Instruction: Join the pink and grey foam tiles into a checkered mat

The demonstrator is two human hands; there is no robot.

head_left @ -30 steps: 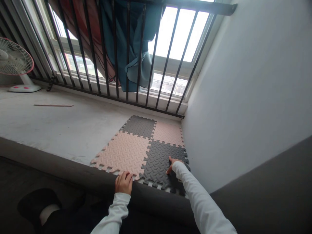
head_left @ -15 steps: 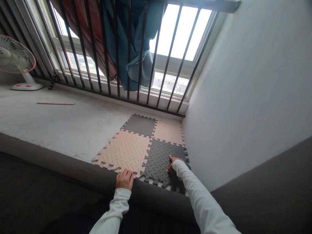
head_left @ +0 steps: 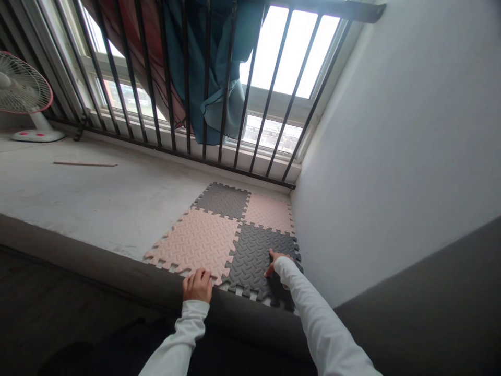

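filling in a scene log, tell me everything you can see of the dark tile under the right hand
The dark tile looks like foam, charcoal with raised slanted bars and toothed, puzzle-like edges. It lies flat on the pale ledge, near the ledge's front and beside the wall. Its left teeth meet the near pink tile, its back teeth the far pink tile; the front teeth are free. The right hand rests on it, and with the sleeve hides part of its right side.

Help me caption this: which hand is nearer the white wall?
Right: right hand on the near dark tile, beside the white wall; left hand farther off, at the front edge of the near pink tile.
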